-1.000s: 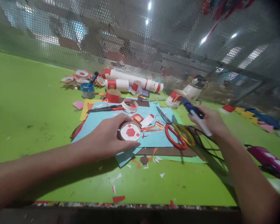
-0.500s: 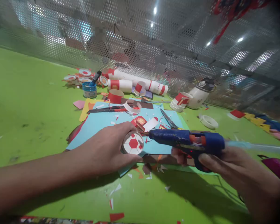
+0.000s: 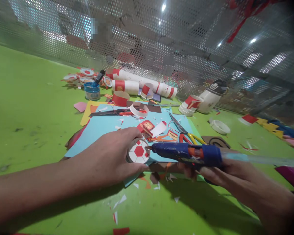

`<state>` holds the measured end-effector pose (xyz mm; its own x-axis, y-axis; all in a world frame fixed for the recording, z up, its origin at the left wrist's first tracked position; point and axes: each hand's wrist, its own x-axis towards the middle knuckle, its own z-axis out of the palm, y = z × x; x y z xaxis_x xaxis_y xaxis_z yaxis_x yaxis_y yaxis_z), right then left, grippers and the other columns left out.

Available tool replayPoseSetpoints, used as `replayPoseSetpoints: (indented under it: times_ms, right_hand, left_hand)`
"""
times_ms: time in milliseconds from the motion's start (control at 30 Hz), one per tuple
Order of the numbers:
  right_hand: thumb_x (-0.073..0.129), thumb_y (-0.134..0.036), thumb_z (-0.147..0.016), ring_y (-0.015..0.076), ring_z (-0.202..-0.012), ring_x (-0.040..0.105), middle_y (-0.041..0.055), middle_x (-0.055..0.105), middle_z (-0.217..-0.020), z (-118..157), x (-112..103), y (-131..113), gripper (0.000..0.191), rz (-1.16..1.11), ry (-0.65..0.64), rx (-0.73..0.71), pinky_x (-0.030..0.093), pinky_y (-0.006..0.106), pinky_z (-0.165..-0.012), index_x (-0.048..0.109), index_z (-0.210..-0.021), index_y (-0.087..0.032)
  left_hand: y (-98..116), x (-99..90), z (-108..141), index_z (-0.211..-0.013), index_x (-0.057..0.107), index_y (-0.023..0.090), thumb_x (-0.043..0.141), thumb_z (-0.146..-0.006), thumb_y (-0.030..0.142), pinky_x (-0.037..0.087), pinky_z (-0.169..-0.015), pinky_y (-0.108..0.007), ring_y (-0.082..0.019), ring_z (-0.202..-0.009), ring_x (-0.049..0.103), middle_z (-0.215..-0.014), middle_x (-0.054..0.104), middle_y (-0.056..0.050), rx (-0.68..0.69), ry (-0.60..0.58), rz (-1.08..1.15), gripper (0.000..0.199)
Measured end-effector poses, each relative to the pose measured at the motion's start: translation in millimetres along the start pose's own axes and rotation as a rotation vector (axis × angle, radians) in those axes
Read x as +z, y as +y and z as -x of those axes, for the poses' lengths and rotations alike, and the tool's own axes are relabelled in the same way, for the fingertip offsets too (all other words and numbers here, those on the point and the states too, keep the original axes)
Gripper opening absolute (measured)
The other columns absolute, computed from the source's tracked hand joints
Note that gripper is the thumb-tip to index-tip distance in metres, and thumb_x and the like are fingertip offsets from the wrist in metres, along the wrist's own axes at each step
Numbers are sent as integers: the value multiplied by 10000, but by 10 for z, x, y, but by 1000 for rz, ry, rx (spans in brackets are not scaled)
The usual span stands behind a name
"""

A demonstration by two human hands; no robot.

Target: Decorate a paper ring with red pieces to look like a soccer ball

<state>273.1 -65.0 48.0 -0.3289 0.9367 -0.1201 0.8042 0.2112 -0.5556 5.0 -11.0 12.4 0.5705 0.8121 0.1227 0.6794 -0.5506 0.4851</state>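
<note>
Wrapped around the side of a round white paper cup (image 3: 138, 151) is my left hand (image 3: 110, 155). The cup's top face carries a soccer-ball pattern in red and white. A blue hot glue gun (image 3: 186, 151) with a clear glue stick (image 3: 257, 160) out of its back is gripped in my right hand (image 3: 225, 179). Its nozzle points left and lies at the right edge of the patterned face; whether it touches cannot be made out. Beneath are light blue paper sheets (image 3: 100, 129). Just behind the cup lie red paper pieces with gold print (image 3: 147, 125).
Scissors with red and yellow handles (image 3: 180, 125) lie right of centre, and a black-and-red cutter (image 3: 110, 113) at the left. Behind stand a blue jar (image 3: 92, 91), white rolls (image 3: 126, 87), a paper cup (image 3: 189, 105) and a white kettle-like container (image 3: 210, 96). Paper scraps (image 3: 120, 200) litter the green table.
My right hand has brought the glue gun left and slightly down, so its nozzle now lies over the cup's right edge. My left hand keeps its hold on the cup.
</note>
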Motion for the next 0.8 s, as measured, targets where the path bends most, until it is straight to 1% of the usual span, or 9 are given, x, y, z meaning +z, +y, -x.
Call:
replayPoseSetpoints:
  times_ms: [133,233,300,367,467,567,667,800]
  right_hand:
    - [478,-580,-907,245,-813,693,52,751,-862,-3,-3,4,430,-11,-2,4,561,303,-690,756,-953,-255]
    - [482,-569,-913,239,-826,683,49,742,-883,11,3,50,415,-28,-19,5,559,314,-724,748,-966,-255]
    - [481,-571,-915,235,-801,672,54,735,-868,23,14,92,422,-44,-23,20,557,321,-719,748,-941,-245]
    - [485,-583,-909,231,-770,664,61,726,-826,32,29,131,441,-63,-13,38,553,316,-693,750,-902,-230]
    - [475,-609,-903,226,-752,661,60,719,-826,36,44,157,461,-99,-8,68,532,288,-619,745,-940,-237]
    - [466,-632,-895,226,-746,658,56,713,-822,30,41,120,483,-97,-13,88,501,272,-564,748,-949,-244]
    - [493,-638,-877,203,-701,649,41,722,-818,21,30,46,465,-97,-2,88,494,258,-553,753,-912,-254]
    - [503,-616,-884,166,-643,620,19,722,-789,6,31,-14,429,-129,-8,94,483,234,-537,727,-831,-253]
  left_hand:
    - [2,1,10,-1042,587,183,639,-791,442,426,-658,-308,-233,-799,600,-924,659,-59,-2,-5,8,364]
    - [-8,8,25,-1044,593,180,641,-787,433,432,-672,-312,-238,-819,605,-937,661,-60,2,-4,11,363]
    - [-19,14,34,-1063,596,177,647,-780,425,434,-670,-311,-240,-822,609,-944,664,-61,0,-5,9,380]
    - [-24,16,37,-1095,595,181,652,-778,421,435,-669,-308,-237,-816,612,-962,669,-60,2,-2,12,402]
    - [-14,5,27,-1101,603,190,658,-778,427,439,-669,-305,-228,-795,616,-944,679,-48,6,1,39,405]
    - [7,-12,9,-1050,622,189,663,-773,436,443,-670,-308,-229,-797,620,-912,686,-40,-2,0,78,373]
    - [17,-15,-2,-1041,626,188,667,-767,443,447,-669,-314,-234,-808,625,-929,694,-43,-7,9,101,377]
    - [12,-5,3,-1023,633,189,673,-757,461,447,-656,-314,-233,-784,627,-903,699,-40,-8,18,107,383]
